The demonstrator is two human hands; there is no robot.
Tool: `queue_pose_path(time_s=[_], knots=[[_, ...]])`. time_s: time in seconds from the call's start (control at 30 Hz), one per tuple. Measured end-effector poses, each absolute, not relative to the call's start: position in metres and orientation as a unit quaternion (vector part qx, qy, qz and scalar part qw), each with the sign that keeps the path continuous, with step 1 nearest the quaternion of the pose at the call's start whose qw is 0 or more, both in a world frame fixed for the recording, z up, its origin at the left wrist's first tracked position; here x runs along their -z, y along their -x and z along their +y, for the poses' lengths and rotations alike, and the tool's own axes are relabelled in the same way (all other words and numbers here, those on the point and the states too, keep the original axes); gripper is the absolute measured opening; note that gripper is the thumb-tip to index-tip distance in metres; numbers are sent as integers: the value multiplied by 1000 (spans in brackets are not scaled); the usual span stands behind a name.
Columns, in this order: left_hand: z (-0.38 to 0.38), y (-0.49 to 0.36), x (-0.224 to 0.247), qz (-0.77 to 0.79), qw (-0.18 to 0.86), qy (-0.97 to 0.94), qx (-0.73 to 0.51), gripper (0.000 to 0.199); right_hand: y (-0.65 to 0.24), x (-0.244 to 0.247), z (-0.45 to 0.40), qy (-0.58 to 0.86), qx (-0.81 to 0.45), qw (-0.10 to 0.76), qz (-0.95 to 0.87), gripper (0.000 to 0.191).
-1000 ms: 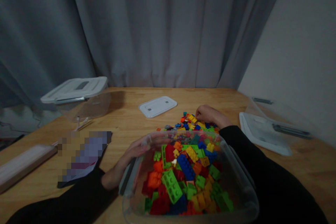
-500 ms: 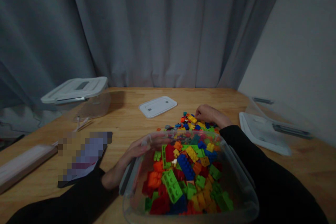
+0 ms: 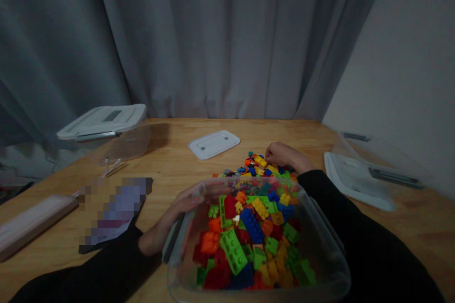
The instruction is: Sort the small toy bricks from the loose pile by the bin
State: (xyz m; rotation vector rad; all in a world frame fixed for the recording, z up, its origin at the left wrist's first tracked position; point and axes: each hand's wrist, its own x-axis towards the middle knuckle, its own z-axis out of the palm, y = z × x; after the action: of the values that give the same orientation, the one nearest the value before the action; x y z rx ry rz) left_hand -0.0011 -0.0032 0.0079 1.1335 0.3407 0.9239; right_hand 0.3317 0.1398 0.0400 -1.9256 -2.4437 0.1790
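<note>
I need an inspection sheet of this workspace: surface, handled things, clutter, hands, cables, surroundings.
Surface: wooden tabletop.
Handled things: open clear bin of toy bricks; brick pile beyond it.
Clutter: loose white lid; lidded bin, left; clear container overlapping another lid, right; pixelated flat item; pale long block.
Hands: left hand at the bin's far left corner; right hand, fingers curled, at the pile, grip hidden.
Cables: white cable near the lidded bin.
Surroundings: grey curtain, wall.

left sleeve (image 3: 88, 265) was plain black and long, right sleeve (image 3: 369, 241) was pretty much the same, both honestly too dark to make out folds, cuffs (image 3: 307, 178) stopped near the wrists (image 3: 151, 240), left hand (image 3: 186, 202) and right hand (image 3: 282, 154) both bare
</note>
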Motion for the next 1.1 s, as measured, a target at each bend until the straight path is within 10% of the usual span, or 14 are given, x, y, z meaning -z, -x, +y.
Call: queue_pose_path(time_s=[1.1], knots=[[1,4,-5,163,719,-545,-399,52,-325,-64,124,589,-74,59,-802,23]])
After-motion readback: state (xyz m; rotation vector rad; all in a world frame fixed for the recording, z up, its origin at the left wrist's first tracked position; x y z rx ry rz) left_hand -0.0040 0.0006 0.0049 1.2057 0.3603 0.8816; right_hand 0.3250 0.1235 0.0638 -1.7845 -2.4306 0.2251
